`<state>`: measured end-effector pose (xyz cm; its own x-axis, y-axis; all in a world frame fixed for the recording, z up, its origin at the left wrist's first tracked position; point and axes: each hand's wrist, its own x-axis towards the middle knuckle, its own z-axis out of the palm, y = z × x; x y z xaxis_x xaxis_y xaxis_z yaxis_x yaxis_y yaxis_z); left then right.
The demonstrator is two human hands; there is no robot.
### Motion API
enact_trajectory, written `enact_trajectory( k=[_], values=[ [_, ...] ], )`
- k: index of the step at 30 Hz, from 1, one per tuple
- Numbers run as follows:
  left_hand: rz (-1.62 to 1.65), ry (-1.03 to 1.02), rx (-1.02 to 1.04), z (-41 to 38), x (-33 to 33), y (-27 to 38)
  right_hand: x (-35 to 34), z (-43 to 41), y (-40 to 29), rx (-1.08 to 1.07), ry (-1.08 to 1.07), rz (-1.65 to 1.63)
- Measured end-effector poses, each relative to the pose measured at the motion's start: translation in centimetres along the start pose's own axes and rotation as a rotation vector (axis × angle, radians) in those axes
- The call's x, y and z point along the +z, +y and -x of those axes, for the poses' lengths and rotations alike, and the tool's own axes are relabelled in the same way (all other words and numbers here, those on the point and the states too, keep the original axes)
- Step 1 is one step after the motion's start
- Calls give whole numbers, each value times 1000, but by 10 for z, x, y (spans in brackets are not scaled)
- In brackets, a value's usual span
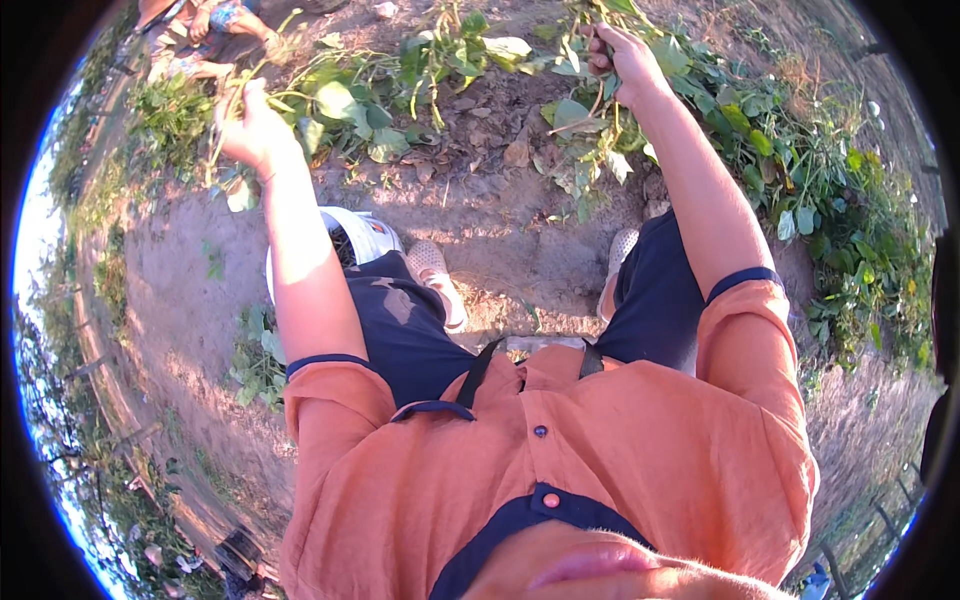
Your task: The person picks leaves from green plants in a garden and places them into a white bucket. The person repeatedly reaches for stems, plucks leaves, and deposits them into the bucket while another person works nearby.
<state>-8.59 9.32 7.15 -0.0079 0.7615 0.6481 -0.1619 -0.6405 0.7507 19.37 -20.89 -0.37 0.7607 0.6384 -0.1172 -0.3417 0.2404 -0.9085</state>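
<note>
My left hand (255,131), at the upper left, is closed around thin green plant stems in bright sun. At the upper right my right hand (619,64) grips the stems of a leafy green vine. Between the two hands stretch leafy vines with hanging slender pods (424,94), above brown soil. A white bucket (367,232) with dark contents stands beside my left leg, partly hidden by my forearm.
Another person (214,34) is low to the ground at the upper left, hands near the vines. A heap of green vines (847,217) runs down the right side. A small leafy clump (259,356) lies left of my leg. Dry leaves (517,150) litter the soil.
</note>
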Motion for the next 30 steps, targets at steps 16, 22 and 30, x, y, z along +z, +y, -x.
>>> enact_trajectory(
  k=[16,22,30],
  values=[
    [180,-1172,-768,88,74,58,67,11,17,-35,-49,-68],
    [73,-1375,-759,106,94,43,80,19,18,34,-235,-57],
    [-147,-1410,-679,114,100,45,81,19,15,-10,-320,137]
  ],
)
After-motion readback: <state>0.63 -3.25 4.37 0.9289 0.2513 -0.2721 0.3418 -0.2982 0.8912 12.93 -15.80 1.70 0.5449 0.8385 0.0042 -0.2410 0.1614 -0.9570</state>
